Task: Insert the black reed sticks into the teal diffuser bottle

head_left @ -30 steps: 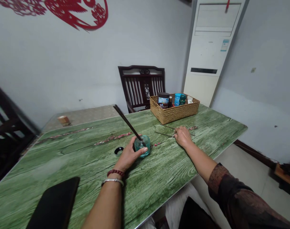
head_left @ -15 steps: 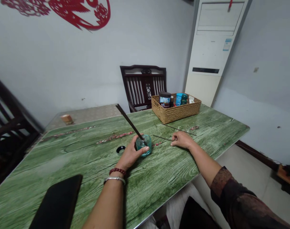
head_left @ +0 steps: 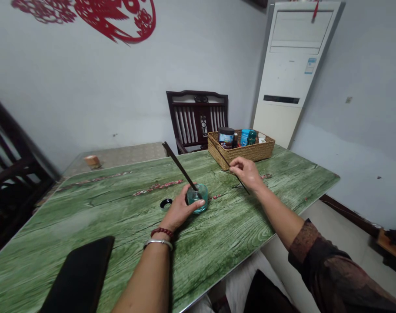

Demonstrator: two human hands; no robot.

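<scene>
Two bare hands over a green wood-grain desk (head_left: 237, 221), the left hand (head_left: 181, 209) near the middle of the desk, the right hand (head_left: 246, 173) farther toward its far right corner. Left fingers (head_left: 200, 203) wrapped around a squat teal glass jar (head_left: 198, 194), clamped on its rounded side, with a long dark stick (head_left: 180, 167) rising tilted from the jar's mouth toward the far edge. Right fingers (head_left: 236, 162) pinched closed on a thin dark reed (head_left: 242, 185), its long axis slanting from the front corner of a woven wicker basket (head_left: 241, 153) down past the hand toward the near right edge. Jar standing to the left of that pinch, across a short stretch of painted grain, with the left hand on it and the right hand apart from it. Small round black lid (head_left: 166, 203) flat on the glossy surface, just beside the left hand. Red bead bracelet (head_left: 161, 232) and smooth silver bangle (head_left: 158, 243) around the left wrist; dark patterned sleeve (head_left: 310, 256) on the right arm. Flat black slab (head_left: 80, 274), perhaps a phone or a case, by the near edge, well apart from both hands.
</scene>
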